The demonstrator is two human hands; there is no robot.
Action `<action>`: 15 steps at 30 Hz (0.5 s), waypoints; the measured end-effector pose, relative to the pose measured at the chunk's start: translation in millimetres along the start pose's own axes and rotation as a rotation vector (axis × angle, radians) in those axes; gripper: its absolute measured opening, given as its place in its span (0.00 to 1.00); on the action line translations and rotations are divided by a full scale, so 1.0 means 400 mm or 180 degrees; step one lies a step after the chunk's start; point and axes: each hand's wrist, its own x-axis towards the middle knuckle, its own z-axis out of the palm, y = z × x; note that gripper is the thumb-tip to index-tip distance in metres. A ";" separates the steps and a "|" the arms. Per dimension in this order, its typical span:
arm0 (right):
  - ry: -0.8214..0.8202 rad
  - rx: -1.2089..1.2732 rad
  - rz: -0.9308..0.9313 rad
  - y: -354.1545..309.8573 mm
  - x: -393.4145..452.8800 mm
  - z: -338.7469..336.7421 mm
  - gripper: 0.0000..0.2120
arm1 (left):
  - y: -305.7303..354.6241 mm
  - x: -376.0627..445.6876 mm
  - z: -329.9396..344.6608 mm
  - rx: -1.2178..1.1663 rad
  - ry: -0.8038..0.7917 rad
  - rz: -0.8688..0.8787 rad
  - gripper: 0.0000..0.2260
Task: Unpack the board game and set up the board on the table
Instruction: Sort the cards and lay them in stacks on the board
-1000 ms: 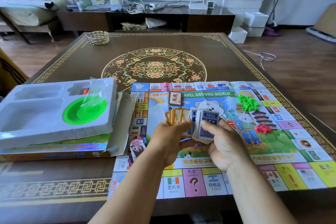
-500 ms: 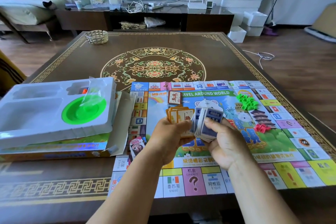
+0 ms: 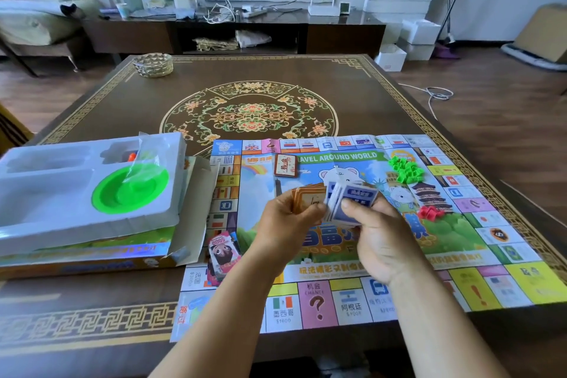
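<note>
The colourful paper game board [image 3: 460, 255] lies unfolded flat on the near right part of the table. Above its middle, my left hand [image 3: 285, 224] grips a fan of orange cards [image 3: 306, 198], and my right hand [image 3: 377, 233] holds a stack of blue-backed cards [image 3: 352, 201]; the two stacks touch. One orange card [image 3: 286, 165] rests face up on the board. A heap of green houses [image 3: 405, 169] and a smaller heap of red pieces [image 3: 431, 212] sit on the board's right half. A play-money stack [image 3: 222, 255] lies at the board's left edge.
The open game box [image 3: 92, 258] sits at the left with a white plastic insert tray [image 3: 46, 212] on top, holding a green bowl [image 3: 130, 190] and a clear bag. A woven dish [image 3: 152, 64] stands at the table's far left corner. The brown patterned table [image 3: 251, 113] stretches beyond the board.
Both hands have kept sorting the cards above the board; the orange fan has spread out from the blue stack and the hands shifted slightly.
</note>
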 end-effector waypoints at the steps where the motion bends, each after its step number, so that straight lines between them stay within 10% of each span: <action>1: 0.0016 -0.0130 0.0004 0.002 -0.001 -0.007 0.12 | -0.005 0.000 0.002 0.0057 0.0044 -0.0009 0.04; 15: 0.0545 -0.1576 -0.0145 0.045 -0.001 0.012 0.11 | -0.031 0.002 0.025 0.1163 0.0338 0.0445 0.12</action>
